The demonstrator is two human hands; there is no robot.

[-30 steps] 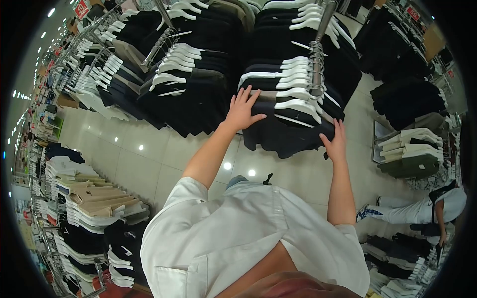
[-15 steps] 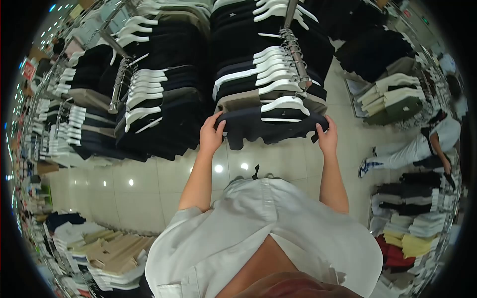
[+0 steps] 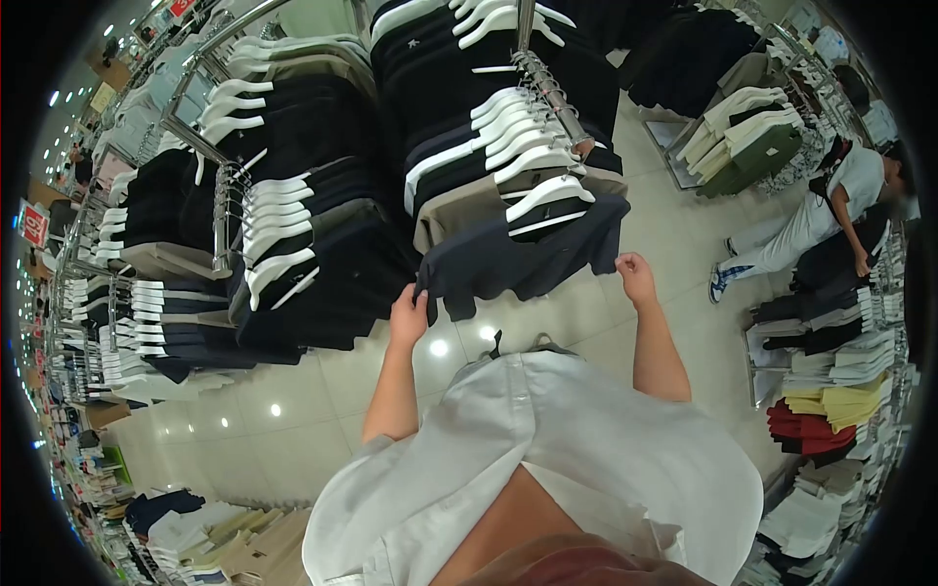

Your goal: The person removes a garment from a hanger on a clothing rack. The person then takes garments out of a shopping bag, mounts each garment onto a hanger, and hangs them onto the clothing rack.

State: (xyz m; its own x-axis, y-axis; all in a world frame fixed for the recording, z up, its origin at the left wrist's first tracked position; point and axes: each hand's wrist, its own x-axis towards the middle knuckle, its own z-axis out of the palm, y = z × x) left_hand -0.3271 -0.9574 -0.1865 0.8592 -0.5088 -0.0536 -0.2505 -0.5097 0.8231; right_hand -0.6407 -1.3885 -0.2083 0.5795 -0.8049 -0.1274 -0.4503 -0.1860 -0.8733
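A dark navy T-shirt [image 3: 523, 262] hangs from a white hanger [image 3: 550, 198] at the front end of a metal rail. My left hand [image 3: 408, 314] has its fingers closed on the shirt's left sleeve, low by the hem. On the other side my right hand [image 3: 637, 280] pinches at the edge of the right sleeve, arm stretched forward. Between both hands the shirt is spread out, its lower edge wavy. Right behind it hangs a taupe shirt [image 3: 457, 215], followed by black ones on white hangers.
To the left, another rail [image 3: 222, 220] holds dark shirts [image 3: 357, 259] close beside my left hand. A person [image 3: 831, 210] in light clothes stands at the right by racks of folded-over garments [image 3: 831, 405]. Pale tiled floor [image 3: 322, 391] lies below. Beige garments [image 3: 264, 552] hang at lower left.
Both hands have drawn back and the navy shirt's sides are pulled lower and wider. The view has turned somewhat, shifting the racks left and the right-hand person upward.
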